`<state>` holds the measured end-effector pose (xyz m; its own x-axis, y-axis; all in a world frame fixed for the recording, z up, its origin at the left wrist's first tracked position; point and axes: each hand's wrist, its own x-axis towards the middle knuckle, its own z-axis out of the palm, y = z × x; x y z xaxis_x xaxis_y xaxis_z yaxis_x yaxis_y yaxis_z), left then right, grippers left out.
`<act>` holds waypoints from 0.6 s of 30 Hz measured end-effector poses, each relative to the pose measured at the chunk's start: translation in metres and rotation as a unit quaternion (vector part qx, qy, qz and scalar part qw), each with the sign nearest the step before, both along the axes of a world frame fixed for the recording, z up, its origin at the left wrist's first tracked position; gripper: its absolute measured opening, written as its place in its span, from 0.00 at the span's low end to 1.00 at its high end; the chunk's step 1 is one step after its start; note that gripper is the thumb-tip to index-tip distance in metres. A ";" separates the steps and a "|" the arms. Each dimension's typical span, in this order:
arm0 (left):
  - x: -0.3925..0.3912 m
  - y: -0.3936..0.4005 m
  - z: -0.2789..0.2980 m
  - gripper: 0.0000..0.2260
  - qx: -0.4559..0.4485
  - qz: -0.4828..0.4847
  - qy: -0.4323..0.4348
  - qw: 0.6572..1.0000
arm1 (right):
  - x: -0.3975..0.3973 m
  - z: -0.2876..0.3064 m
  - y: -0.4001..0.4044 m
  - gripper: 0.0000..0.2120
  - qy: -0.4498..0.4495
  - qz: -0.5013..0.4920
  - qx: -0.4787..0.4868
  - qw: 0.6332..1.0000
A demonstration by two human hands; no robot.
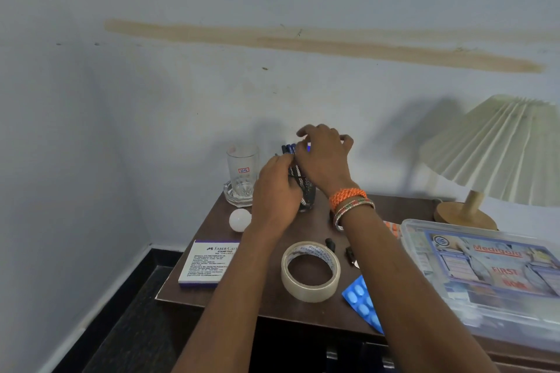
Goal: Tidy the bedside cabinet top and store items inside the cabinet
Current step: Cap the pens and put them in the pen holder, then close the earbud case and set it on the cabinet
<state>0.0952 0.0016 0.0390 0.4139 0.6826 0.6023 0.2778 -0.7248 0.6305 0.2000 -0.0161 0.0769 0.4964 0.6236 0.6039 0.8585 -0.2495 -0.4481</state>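
The black mesh pen cup (306, 191) at the back of the table (266, 297) is held at its side by the left hand (277, 194), fingers curled round it. The pens (288, 149) in it are touched from above by the right hand (321, 157), fingers bent; a pinch cannot be told. The pens are probably being tidied. Next, the cup likely must be lifted straight, clear of the glass (242, 171).

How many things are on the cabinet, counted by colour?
White or clear: 6 – glass, ashtray, ball, stamp pad box, tape roll, first aid box
Blue: 1 – pill strip
Black: 1 – mesh pen holder
Cream: 1 – lamp
Total: 9
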 end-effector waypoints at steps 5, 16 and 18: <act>0.000 -0.014 0.005 0.17 0.013 0.008 0.017 1.000 | -0.002 0.021 -0.041 0.11 0.051 -0.019 0.093 0.994; -0.011 -0.013 -0.017 0.12 -0.110 -0.122 0.320 0.933 | 0.003 -0.017 -0.099 0.10 0.158 -0.063 -0.020 0.985; -0.009 -0.014 -0.021 0.13 -0.107 -0.117 0.352 0.923 | 0.005 -0.028 -0.099 0.11 0.202 -0.064 -0.105 0.972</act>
<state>0.0859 -0.0123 0.0178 0.8018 0.5976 -0.0094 0.5249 -0.6966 0.4892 0.2049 -0.1154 0.0485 0.7476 0.6300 0.2102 0.5797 -0.4645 -0.6694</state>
